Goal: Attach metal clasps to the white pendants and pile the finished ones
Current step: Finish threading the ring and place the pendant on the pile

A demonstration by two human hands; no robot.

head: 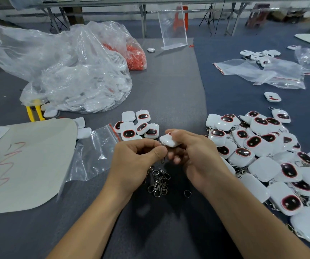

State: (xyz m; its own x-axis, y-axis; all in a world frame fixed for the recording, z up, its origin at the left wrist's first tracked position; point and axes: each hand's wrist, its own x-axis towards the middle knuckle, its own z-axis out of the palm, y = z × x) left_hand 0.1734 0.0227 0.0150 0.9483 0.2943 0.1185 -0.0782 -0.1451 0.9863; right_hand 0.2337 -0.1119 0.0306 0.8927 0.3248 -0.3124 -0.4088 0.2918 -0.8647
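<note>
While the grey table [169, 81] carries a big clear plastic bag [72, 71] of white blanks at the far left and the finished pile [258, 146] spreads along its right side, the step in hand is the attaching itself, one piece among many. Judged from the size of that pile, with keyrings showing among its pendants, the task is well along. The full bag and the small cluster of waiting pendants [131, 128] just beyond the hands suggest that much is left.

Both hands are raised over the middle of the table, forearms reaching in from the near edge. The right hand [201, 156] and the left hand [135, 161] meet fingertip to fingertip. Beneath them lies a heap of metal clasps [159, 182].

The right hand's thumb and curled fingers grasp a white pendant [170, 142], mostly its plain shell showing. The left hand's thumb and forefinger are pinched at the pendant's near corner on what is probably a clasp [162, 144], though the metal there is too small to make out surely. A loose split ring [187, 193] lies just right of the heap.

The next move likely calls for working the ring fully through the pendant's loop, with the right hand steadying the pendant while the left fingers turn. The piece then goes on the right-hand pile, and a fresh one comes from the cluster.
</note>
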